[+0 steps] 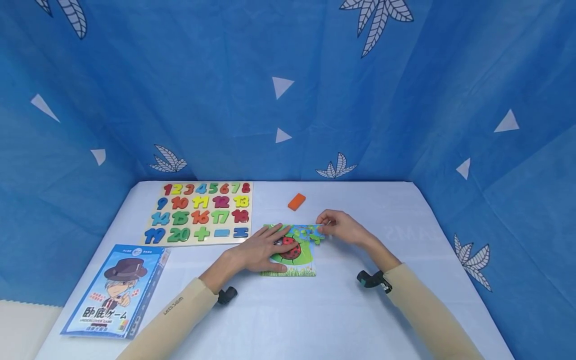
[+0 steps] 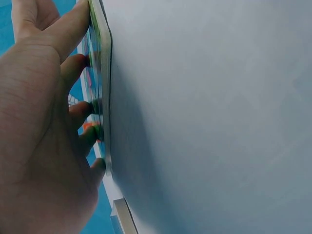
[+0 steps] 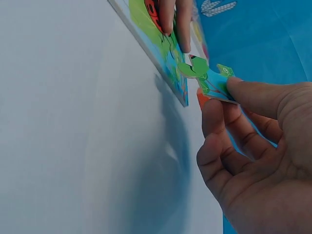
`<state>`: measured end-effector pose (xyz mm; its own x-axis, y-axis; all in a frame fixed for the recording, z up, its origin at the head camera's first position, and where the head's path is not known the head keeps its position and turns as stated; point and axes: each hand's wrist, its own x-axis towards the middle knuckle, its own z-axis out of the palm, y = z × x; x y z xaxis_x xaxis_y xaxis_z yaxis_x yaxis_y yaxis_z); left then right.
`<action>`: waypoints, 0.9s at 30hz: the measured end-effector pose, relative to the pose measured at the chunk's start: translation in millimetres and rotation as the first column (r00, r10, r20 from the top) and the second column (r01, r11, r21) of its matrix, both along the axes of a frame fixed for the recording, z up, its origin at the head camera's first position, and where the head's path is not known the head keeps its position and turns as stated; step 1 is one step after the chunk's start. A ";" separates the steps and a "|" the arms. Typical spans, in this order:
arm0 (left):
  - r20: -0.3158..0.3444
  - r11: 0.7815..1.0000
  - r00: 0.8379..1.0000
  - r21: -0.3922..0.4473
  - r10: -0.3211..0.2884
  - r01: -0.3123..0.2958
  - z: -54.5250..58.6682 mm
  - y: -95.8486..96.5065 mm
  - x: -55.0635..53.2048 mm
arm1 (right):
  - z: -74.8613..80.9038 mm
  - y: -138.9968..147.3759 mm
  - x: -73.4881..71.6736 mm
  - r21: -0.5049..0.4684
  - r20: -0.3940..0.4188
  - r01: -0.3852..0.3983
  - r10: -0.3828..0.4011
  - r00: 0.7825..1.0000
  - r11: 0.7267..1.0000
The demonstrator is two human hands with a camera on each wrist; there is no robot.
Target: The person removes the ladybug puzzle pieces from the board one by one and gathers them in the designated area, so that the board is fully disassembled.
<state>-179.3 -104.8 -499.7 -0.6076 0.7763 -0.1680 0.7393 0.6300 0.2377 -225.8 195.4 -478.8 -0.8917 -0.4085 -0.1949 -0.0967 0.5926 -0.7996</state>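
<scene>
A ladybug jigsaw puzzle (image 1: 302,271) in a flat square board lies in the middle of the table. My left hand (image 1: 257,250) is spread over its left part, fingers extended across the picture. In the left wrist view, the fingertips of that hand (image 2: 41,122) meet the face of the board (image 2: 106,87). At the upper right corner, my right hand (image 1: 344,228) pinches a green and blue puzzle piece (image 3: 210,82) between thumb and fingers. The right wrist view has this piece tilted and raised over the puzzle's corner, its knobs pointing toward the left fingers.
Behind the puzzle lies an orange block (image 1: 296,202). A number board (image 1: 204,241) with colourful numerals is at the back left. Nearer on the left is a blue game box (image 1: 114,295). Blue curtains (image 1: 288,100) enclose the table's back and sides.
</scene>
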 end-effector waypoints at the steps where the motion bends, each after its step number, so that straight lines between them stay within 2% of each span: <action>1: -0.001 1.000 1.000 0.000 -0.001 0.001 -0.1 0.0 0.1 | -0.1 2.1 0.0 0.004 0.003 0.005 -0.005 1.000 1.000; 14: -0.015 1.000 1.000 0.009 -0.005 0.006 -4.9 -0.8 -0.9 | -5.5 42.7 3.3 0.021 0.028 0.066 -0.066 0.997 0.998; 21: -0.015 1.000 1.000 0.007 -0.009 0.009 -4.5 -1.3 -0.2 | -8.5 65.9 3.6 0.105 0.025 0.086 -0.089 0.996 0.991; 27: -0.015 1.000 1.000 0.002 -0.010 0.010 -3.6 -1.9 -0.6 | -6.7 78.8 1.8 0.200 0.002 0.128 -0.131 0.991 0.971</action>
<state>-179.9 -106.7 -503.3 -0.6020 0.7828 -0.1574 0.7494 0.6219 0.2273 -224.0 274.2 -485.6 -0.9310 -0.2409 -0.2742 0.0025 0.7471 -0.6647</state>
